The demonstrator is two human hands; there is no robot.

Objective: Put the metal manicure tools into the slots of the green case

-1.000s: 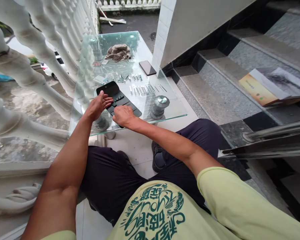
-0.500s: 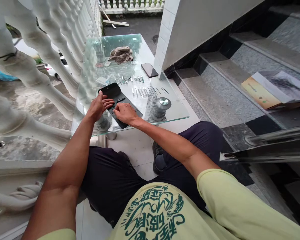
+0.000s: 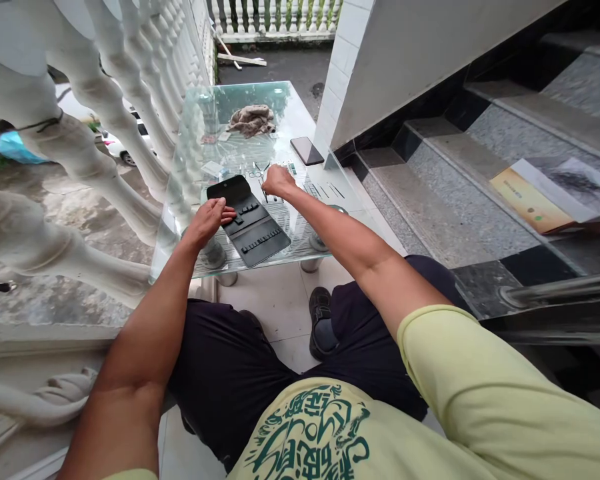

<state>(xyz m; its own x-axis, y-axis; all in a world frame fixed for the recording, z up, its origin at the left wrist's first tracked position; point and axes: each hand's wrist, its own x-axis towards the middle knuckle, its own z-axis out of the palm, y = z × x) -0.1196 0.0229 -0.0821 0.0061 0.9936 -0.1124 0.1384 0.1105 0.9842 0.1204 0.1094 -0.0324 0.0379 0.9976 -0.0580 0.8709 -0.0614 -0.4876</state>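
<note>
A black tool case (image 3: 275, 241) lies unfolded on the glass table, with rows of small loops across its inside. My left hand (image 3: 211, 219) rests at the case's left edge, fingers stretched over it. Beyond the case's right side, my right hand (image 3: 279, 180) is closed above the small metal tools. A thin dark piece shows under its fingers; whether they grip it is unclear. Small scissors (image 3: 255, 175) lie just left of that hand. To its right are several slender tools (image 3: 331, 191). My right hand and forearm cover part of the row of tools.
A crumpled brown cloth (image 3: 253, 121) and a phone (image 3: 307, 151) lie farther back on the glass table (image 3: 290, 100). White balusters (image 3: 87, 110) line the left side. Stone steps (image 3: 430, 180) rise at the right, with an open cardboard box (image 3: 535, 193) on them.
My right hand has moved from the case's loops out to the tools on the glass. My left hand stays at the case's left edge. The view has shifted slightly.
</note>
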